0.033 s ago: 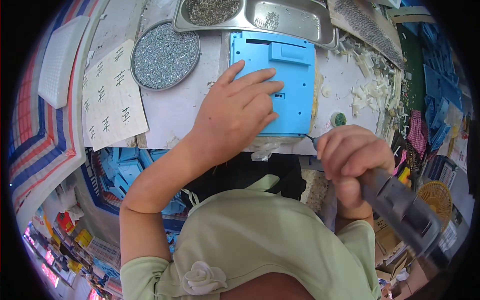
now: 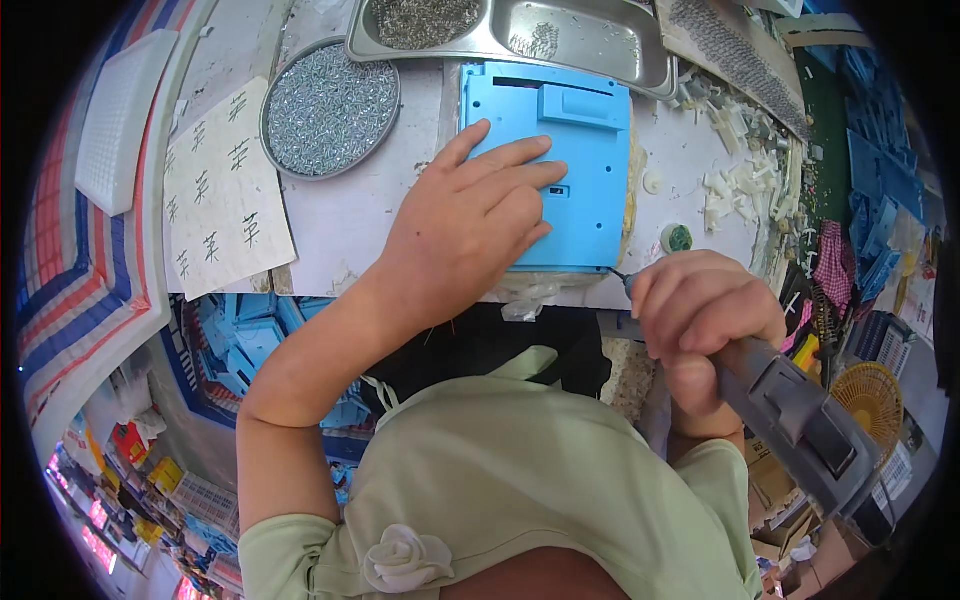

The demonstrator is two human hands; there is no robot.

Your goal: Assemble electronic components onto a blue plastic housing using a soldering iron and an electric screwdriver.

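A light blue plastic housing (image 2: 585,220) lies flat at the table's near edge, with small holes along its sides and a raised block near its far end. Spread across its left half is my left hand (image 2: 475,215), fingers apart and pressing down flat. My right hand (image 2: 705,315) is wrapped round a dark electric screwdriver (image 2: 800,410), whose body slants down to the right. Its thin bit meets the housing's near right corner; whether a screw sits under the tip is too small to tell.
Left of the housing stand a round dish of small screws (image 2: 330,110) and a paper sheet with handwriting (image 2: 225,195). A metal tray (image 2: 575,50) sits behind. White plastic bits (image 2: 745,185) and a small green-filled pot (image 2: 676,238) lie right. Below left is a crate of blue parts (image 2: 255,340).
The rear body of the screwdriver has shifted slightly and looks sharper. My left hand and the housing stay nearly in place.
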